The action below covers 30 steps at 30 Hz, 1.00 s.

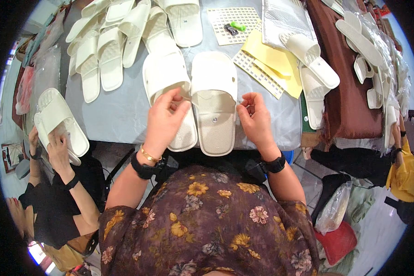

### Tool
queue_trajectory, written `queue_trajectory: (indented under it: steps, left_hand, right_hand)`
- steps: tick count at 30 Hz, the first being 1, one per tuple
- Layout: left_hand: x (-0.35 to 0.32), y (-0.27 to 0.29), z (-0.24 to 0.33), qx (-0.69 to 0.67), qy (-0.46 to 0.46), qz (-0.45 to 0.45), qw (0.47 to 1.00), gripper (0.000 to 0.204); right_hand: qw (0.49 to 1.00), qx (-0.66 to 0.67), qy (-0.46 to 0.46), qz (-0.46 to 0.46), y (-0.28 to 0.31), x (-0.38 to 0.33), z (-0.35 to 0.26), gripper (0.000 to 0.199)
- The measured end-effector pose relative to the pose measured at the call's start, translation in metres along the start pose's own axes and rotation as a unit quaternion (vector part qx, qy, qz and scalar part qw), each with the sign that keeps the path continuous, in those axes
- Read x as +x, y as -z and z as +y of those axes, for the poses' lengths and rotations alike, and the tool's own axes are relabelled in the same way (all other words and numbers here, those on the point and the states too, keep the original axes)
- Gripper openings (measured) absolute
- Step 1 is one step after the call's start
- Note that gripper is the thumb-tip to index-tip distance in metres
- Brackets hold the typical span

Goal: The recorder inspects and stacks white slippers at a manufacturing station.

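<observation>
Two cream slippers lie side by side in front of me, toes pointing away and heels at the table's near edge. Over the insole of the left slipper (168,73) hovers my left hand (164,120), its fingers curled below the strap, the thumb close to the index finger. What its fingertips hold, if anything, is too small to make out. Beside the outer edge of the right slipper (215,96) is my right hand (255,120), fingers bent inward and thumb against or very near that edge. A small round sticker (215,120) sits on the right slipper's insole.
Many cream slippers (110,60) crowd the back left of the grey-covered table (119,115). Sticker sheets (221,20), yellow paper (271,55) and a green clip (238,26) lie behind. More slippers (313,99) are at right. A co-worker at left handles a slipper (62,122).
</observation>
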<state>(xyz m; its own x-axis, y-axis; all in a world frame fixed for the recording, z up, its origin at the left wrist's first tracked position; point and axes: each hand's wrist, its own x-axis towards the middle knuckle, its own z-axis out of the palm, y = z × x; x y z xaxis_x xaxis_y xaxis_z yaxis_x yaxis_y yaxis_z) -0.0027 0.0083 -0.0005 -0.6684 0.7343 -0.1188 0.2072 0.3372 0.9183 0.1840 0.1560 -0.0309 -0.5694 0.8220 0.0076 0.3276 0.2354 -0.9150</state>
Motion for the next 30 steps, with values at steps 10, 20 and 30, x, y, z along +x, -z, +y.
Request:
queue_trajectory:
  steps: [10, 20, 30]
  left_hand:
    - [0.024, -0.028, -0.004, 0.327, -0.098, 0.063, 0.938, 0.035]
    - [0.017, 0.028, 0.019, 0.249, -0.217, 0.051, 0.943, 0.017]
    - [0.13, 0.184, 0.034, 0.353, -0.218, 0.199, 0.888, 0.029]
  right_hand:
    - [0.997, -0.051, 0.043, -0.049, -0.008, 0.01, 0.008, 0.031]
    - [0.989, 0.087, -0.06, -0.101, 0.018, 0.008, 0.021, 0.019]
    - [0.999, 0.019, -0.034, -0.016, 0.092, 0.031, -0.006, 0.019]
